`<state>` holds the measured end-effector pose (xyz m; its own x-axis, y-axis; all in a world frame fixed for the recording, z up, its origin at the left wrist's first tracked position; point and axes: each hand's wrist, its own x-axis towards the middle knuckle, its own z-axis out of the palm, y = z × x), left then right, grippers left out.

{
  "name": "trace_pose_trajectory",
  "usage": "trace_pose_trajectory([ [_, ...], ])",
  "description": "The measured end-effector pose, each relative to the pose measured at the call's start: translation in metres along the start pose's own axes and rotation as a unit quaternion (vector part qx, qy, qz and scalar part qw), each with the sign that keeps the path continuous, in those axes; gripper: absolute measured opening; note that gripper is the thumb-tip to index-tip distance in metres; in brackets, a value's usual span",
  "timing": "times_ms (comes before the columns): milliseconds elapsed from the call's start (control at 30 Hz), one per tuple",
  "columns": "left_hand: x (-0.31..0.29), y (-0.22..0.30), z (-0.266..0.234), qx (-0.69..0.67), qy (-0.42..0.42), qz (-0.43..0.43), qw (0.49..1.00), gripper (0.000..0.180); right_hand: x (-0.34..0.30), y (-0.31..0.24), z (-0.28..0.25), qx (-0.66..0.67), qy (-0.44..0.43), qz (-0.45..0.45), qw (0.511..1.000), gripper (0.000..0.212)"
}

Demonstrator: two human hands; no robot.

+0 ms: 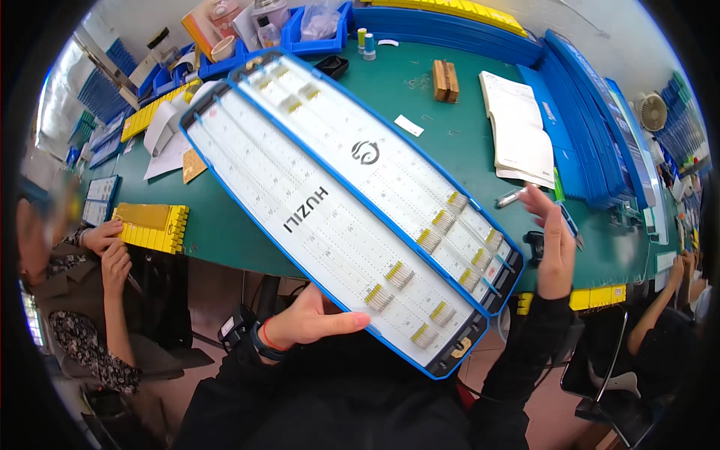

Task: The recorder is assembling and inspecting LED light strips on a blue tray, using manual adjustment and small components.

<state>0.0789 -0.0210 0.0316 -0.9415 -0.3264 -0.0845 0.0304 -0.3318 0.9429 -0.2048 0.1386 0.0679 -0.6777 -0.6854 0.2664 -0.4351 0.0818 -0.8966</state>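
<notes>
We hold the open case [352, 214] slantwise across the middle of the frame. Our left hand [309, 319], at lower centre, clasps its lower-left edge, thumb on top, the fingers mostly hidden beneath. Our right hand [553, 247], at centre right, is loosely spread, near the case but apart. Pins [399, 274] cluster mainly toward the case's lower-right end. A notebook [517, 124] lies open at upper right.

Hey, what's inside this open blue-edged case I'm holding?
Inside the case, clusters of thin yellowish pieces sit mostly toward the near right end, with a few at the far left end. What your left hand covers at the edge is hidden.
</notes>
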Motion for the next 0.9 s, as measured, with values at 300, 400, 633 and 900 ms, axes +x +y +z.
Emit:
trace_pose_trajectory([
  [300,0.021,-0.034,0.041,-0.208,0.111,-0.004,0.972,0.057,-0.017,0.033,-0.058,-0.284,-0.149,-0.002,0.947,0.061],
  [400,0.035,-0.037,0.048,-0.226,0.150,0.006,0.962,0.049,-0.008,0.033,-0.074,-0.249,-0.197,0.046,0.947,0.064],
  [633,0.025,0.006,0.041,-0.015,-0.067,-0.186,0.980,0.031,-0.020,0.015,-0.036,0.038,-0.016,0.017,0.999,0.063],
  [900,0.059,-0.018,0.049,0.631,0.048,0.207,0.746,0.043,-0.018,0.007,0.049,0.427,0.113,-0.028,0.897,0.020],
])
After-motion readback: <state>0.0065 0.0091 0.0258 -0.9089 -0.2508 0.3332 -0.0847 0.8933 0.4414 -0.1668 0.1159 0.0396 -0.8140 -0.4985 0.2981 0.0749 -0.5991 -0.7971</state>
